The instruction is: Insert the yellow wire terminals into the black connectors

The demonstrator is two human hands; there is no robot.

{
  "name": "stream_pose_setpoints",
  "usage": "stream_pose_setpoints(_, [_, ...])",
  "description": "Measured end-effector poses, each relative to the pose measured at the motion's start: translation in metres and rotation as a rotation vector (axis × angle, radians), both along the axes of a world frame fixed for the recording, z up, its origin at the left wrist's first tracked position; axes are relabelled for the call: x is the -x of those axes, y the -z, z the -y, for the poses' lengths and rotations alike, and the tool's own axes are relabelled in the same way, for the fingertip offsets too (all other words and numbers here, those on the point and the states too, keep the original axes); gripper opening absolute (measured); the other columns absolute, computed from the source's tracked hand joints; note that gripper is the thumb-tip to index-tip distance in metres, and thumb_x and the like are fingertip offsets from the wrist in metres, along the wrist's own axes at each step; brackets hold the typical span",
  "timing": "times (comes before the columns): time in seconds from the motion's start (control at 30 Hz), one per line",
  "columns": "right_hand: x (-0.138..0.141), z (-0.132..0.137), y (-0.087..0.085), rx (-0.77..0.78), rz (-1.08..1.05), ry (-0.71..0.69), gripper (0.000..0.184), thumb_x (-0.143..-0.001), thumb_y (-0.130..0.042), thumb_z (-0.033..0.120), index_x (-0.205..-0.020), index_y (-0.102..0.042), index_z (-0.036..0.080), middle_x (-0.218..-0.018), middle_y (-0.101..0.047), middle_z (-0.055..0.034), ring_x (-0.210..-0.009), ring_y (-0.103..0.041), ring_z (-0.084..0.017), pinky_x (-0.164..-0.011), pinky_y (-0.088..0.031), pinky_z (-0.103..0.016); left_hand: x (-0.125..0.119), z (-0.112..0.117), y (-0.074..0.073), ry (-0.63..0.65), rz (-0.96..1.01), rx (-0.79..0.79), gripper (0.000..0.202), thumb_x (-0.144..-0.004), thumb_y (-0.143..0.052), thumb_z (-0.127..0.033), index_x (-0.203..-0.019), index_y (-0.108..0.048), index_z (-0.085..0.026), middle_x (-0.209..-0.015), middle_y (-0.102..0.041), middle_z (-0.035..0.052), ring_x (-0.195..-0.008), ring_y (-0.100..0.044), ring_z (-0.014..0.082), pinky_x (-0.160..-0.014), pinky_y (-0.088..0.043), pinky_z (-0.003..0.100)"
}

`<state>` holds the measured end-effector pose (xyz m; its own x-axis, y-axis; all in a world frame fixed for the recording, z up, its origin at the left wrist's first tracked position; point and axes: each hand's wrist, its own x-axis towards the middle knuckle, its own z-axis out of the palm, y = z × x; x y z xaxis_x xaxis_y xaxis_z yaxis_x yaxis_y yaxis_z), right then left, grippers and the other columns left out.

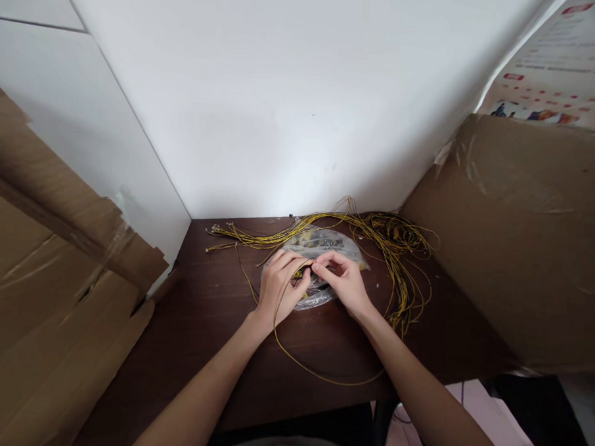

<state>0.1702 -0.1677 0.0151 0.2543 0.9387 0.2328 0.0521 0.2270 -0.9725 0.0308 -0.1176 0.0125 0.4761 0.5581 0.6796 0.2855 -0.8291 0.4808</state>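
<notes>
My left hand [283, 285] and my right hand [341, 281] meet over a clear plastic bag [318, 304] of small yellow and dark pieces. A thin yellow wire [315, 379] loops across the table front and up over my left hand, its end running to my fingertips. Thumb and fingers of my right hand pinch at that end. The fingers of my left hand curl round the wire; a small dark piece may lie between the hands, too small to name. Behind the bag stretches a bundle of yellow and black wires [277, 237].
The dark brown table [208, 337] backs onto a white wall [292, 117]. Cardboard [52, 291] stands on the left, and a taped cardboard sheet [518, 246] on the right. More wires [400, 234] lie coiled at the back right, trailing toward my right forearm.
</notes>
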Motion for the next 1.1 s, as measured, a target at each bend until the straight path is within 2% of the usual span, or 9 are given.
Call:
stream_pose_setpoints(0.2, [-0.0002,0.001,0.0012,-0.052,0.041,0.005,0.015,-0.072,-0.065,0.033,-0.08,-0.062,0.02,-0.072,-0.059,-0.0014,-0.068,-0.053,-0.015,-0.065,-0.044,-0.027,0.0011,0.0007,-0.0009,-0.005,-0.006,0.021,0.016,-0.08,-0.051,-0.016,-0.089,-0.064,-0.018,-0.081,-0.058,0.005,-0.079,-0.05,0.0169,-0.073,-0.043,0.031])
stream_pose_setpoints(0.43, [-0.0011,0.0018,0.0024,-0.053,0.095,0.048,0.016,-0.074,-0.063,0.034,-0.079,-0.065,0.019,-0.074,-0.063,-0.0028,-0.067,-0.056,-0.015,-0.064,-0.045,-0.028,0.0012,0.0013,-0.0017,-0.018,-0.047,0.003,0.013,-0.081,-0.053,-0.024,-0.086,-0.063,-0.018,-0.076,-0.056,0.0043,-0.078,-0.047,0.0173,-0.071,-0.042,0.029])
stream_pose_setpoints(0.77, [-0.0007,-0.001,-0.0013,0.03,-0.181,0.072,0.025,-0.065,-0.07,0.04,-0.067,-0.061,0.017,-0.076,-0.063,-0.0026,-0.055,-0.054,-0.01,-0.055,-0.051,-0.025,0.0025,-0.0017,-0.0008,0.012,-0.029,0.03,0.017,-0.084,-0.051,-0.026,-0.092,-0.064,-0.018,-0.082,-0.06,0.0062,-0.08,-0.052,0.0173,-0.066,-0.044,0.027])
stream_pose_setpoints(0.97, [-0.0053,-0.002,-0.0011,0.004,-0.307,0.103,0.024,-0.065,-0.071,0.037,-0.071,-0.059,0.017,-0.074,-0.062,-0.0032,-0.069,-0.06,-0.015,-0.053,-0.051,-0.023,0.0035,-0.004,0.0008,-0.013,-0.038,0.085,0.017,-0.084,-0.051,-0.027,-0.092,-0.064,-0.018,-0.084,-0.06,0.0057,-0.077,-0.054,0.0156,-0.063,-0.044,0.025])
stream_pose_setpoints(1.1, [-0.0084,-0.002,-0.0022,-0.016,-0.356,0.166,0.022,-0.066,-0.071,0.034,-0.073,-0.059,0.016,-0.075,-0.062,-0.0036,-0.069,-0.061,-0.014,-0.052,-0.05,-0.021,0.0037,-0.0045,0.0007,-0.036,-0.057,0.109,0.018,-0.084,-0.05,-0.028,-0.09,-0.065,-0.019,-0.077,-0.057,0.0038,-0.069,-0.053,0.0132,-0.06,-0.042,0.023])
